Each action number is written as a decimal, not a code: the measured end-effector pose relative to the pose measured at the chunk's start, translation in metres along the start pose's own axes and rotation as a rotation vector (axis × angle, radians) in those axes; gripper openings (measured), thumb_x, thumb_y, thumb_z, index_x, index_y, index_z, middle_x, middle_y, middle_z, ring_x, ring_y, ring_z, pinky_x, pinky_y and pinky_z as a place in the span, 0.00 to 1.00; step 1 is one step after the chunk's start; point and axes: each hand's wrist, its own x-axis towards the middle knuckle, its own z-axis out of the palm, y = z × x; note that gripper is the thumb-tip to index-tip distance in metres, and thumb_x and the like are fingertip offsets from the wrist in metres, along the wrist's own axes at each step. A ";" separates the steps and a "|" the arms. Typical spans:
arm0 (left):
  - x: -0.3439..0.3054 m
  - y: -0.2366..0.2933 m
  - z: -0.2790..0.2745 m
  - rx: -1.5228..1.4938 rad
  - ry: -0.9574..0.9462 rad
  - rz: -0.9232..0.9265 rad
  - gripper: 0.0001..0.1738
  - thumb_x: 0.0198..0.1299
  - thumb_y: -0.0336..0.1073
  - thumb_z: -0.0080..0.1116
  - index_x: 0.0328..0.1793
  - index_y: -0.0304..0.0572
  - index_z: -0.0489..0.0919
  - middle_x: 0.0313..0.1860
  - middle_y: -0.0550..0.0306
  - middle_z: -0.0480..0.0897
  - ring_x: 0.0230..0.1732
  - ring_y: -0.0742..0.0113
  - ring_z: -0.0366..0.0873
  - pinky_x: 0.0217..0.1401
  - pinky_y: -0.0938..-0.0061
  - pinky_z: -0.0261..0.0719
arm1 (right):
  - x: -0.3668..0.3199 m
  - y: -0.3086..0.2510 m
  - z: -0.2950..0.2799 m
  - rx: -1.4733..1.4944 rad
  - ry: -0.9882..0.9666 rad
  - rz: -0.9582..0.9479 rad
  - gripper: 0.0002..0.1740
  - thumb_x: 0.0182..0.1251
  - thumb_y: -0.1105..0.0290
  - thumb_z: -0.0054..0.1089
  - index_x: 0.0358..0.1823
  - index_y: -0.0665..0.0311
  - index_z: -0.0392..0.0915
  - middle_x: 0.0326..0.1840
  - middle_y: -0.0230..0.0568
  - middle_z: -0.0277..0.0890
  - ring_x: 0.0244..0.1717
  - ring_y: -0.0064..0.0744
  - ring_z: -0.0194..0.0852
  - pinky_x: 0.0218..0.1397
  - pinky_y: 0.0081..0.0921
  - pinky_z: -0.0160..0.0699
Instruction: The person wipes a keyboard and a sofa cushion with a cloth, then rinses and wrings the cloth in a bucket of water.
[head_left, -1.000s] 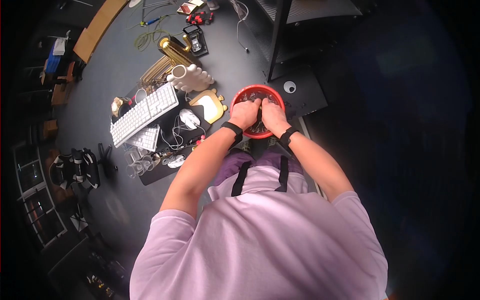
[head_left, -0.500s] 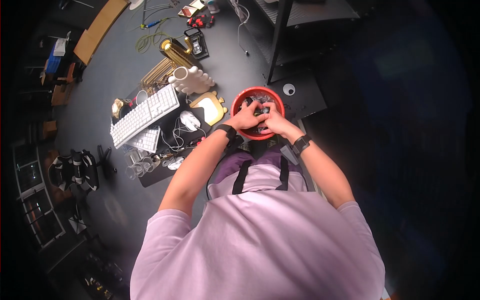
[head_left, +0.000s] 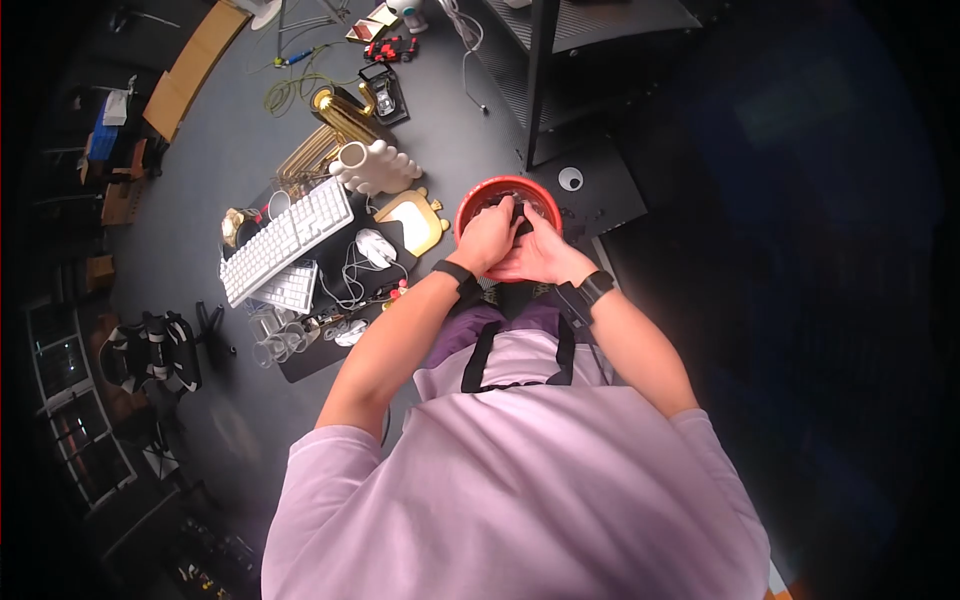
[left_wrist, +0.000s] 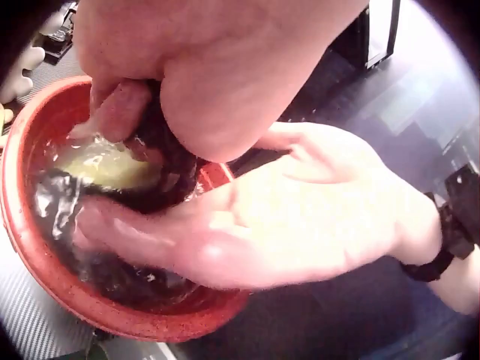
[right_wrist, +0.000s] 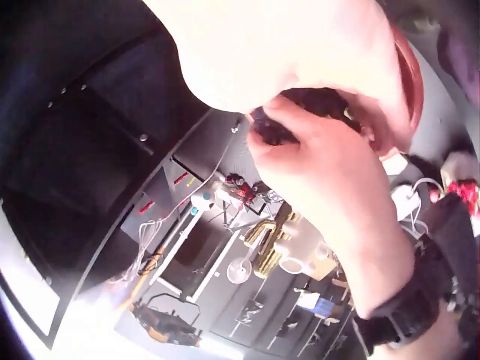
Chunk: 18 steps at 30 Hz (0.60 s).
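A red basin (head_left: 463, 216) of water sits in front of the person, and both hands work over and inside it. Between the hands is a dark wet cloth (left_wrist: 174, 142); next to it in the water shows a yellow-green patch (left_wrist: 109, 166). My left hand (head_left: 490, 235) grips the cloth from the left with bent fingers. My right hand (head_left: 542, 252) holds it from the other side, palm turned inward, its thumb (left_wrist: 124, 232) reaching down to the water. The left hand hides the right fingertips in the left wrist view.
Left of the basin lie a yellow-framed tray (head_left: 412, 222), a white mouse (head_left: 375, 248), a white keyboard (head_left: 290, 240) and a white knobbly vase (head_left: 372, 168). A gold vase (head_left: 345, 112) stands farther back. A black rack post (head_left: 538, 90) rises behind the basin, near a white disc (head_left: 570, 179).
The hands came up out of the basin, shifted over the cloth, and the right palm has turned inward. The left hand now covers the cloth more from the left.
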 end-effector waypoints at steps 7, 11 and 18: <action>-0.025 0.028 -0.033 -0.267 0.082 -0.192 0.27 0.71 0.53 0.60 0.66 0.42 0.88 0.45 0.28 0.91 0.51 0.30 0.91 0.61 0.43 0.87 | 0.043 0.001 0.013 0.101 0.155 -0.302 0.21 0.84 0.52 0.58 0.61 0.61 0.81 0.63 0.46 0.84 0.67 0.49 0.82 0.77 0.54 0.78; -0.046 0.053 -0.060 -0.257 0.048 -0.235 0.23 0.71 0.53 0.63 0.53 0.40 0.91 0.32 0.35 0.89 0.37 0.39 0.91 0.46 0.49 0.86 | 0.067 -0.010 -0.018 0.160 0.120 -0.288 0.11 0.80 0.65 0.60 0.52 0.65 0.82 0.53 0.44 0.87 0.58 0.44 0.86 0.69 0.44 0.86; -0.066 0.084 -0.095 -0.186 0.085 -0.117 0.19 0.67 0.48 0.67 0.42 0.37 0.91 0.23 0.39 0.84 0.28 0.41 0.87 0.37 0.53 0.84 | 0.042 -0.008 0.006 -0.058 -0.046 -0.286 0.11 0.85 0.66 0.55 0.42 0.60 0.82 0.39 0.30 0.84 0.39 0.24 0.83 0.46 0.26 0.85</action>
